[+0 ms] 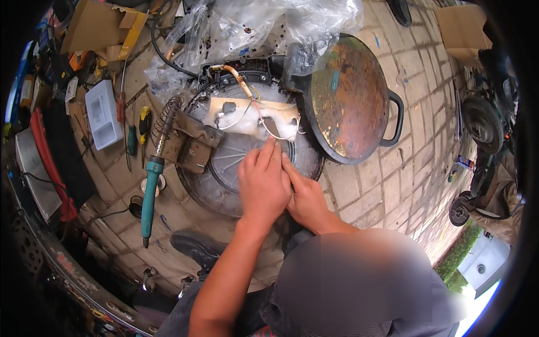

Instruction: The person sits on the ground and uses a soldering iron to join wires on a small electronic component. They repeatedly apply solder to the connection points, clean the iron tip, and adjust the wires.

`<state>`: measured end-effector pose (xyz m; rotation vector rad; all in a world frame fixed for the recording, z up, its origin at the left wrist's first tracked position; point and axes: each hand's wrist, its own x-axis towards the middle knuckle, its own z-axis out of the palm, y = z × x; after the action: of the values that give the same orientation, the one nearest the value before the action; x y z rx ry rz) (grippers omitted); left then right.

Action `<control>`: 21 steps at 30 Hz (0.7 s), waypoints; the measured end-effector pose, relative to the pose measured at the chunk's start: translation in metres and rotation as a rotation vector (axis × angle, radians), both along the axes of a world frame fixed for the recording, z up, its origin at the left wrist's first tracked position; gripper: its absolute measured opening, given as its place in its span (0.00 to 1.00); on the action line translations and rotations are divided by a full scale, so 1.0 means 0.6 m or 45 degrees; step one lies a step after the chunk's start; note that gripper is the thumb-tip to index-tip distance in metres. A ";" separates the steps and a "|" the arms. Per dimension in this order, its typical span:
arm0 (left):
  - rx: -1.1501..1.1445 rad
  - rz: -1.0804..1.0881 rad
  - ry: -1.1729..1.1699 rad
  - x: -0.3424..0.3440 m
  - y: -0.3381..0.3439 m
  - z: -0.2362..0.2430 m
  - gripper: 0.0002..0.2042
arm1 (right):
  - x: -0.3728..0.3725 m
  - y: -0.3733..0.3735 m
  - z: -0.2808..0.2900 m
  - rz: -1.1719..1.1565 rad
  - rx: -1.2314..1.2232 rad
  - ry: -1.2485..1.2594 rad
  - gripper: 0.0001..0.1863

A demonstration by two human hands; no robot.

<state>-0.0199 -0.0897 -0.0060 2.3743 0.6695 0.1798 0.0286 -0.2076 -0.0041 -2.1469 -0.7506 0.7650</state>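
My left hand (265, 182) and my right hand (310, 199) meet over a round metal appliance base (224, 191). Their fingers are pressed together, pointing away from me, and what the fingertips hold, if anything, is hidden. Just beyond them, a small dark flat part (269, 124) and a thin white wire (286, 138) lie on a pale, stained sheet (219, 104). A brown-stained sleeve (238, 81) with wires in it runs to the base's far edge. To the right, the appliance's round black lid (356, 101) leans open, its face mottled brown.
A green-handled soldering iron (150, 196) rests in a coil-spring holder (168, 118) on the left. Screwdrivers (145, 126) and a clear plastic tray (104, 115) lie beyond it. Clear plastic wrap (247, 33) and a cardboard box (98, 28) are at the back; brick paving (393, 185) spreads rightward.
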 end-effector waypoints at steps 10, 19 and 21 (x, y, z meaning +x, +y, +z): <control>-0.051 0.020 0.015 -0.010 -0.009 -0.002 0.19 | -0.010 -0.013 -0.003 -0.005 -0.032 -0.023 0.33; -0.070 0.044 0.014 -0.011 -0.012 -0.001 0.20 | -0.005 -0.016 0.001 0.022 -0.069 0.013 0.33; -0.086 0.056 0.037 -0.012 -0.016 0.000 0.20 | -0.010 -0.026 -0.004 0.022 -0.020 -0.018 0.33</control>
<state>-0.0270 -0.0995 -0.0061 2.3028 0.7310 0.1397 0.0226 -0.2229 -0.0063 -2.1644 -0.7738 0.7683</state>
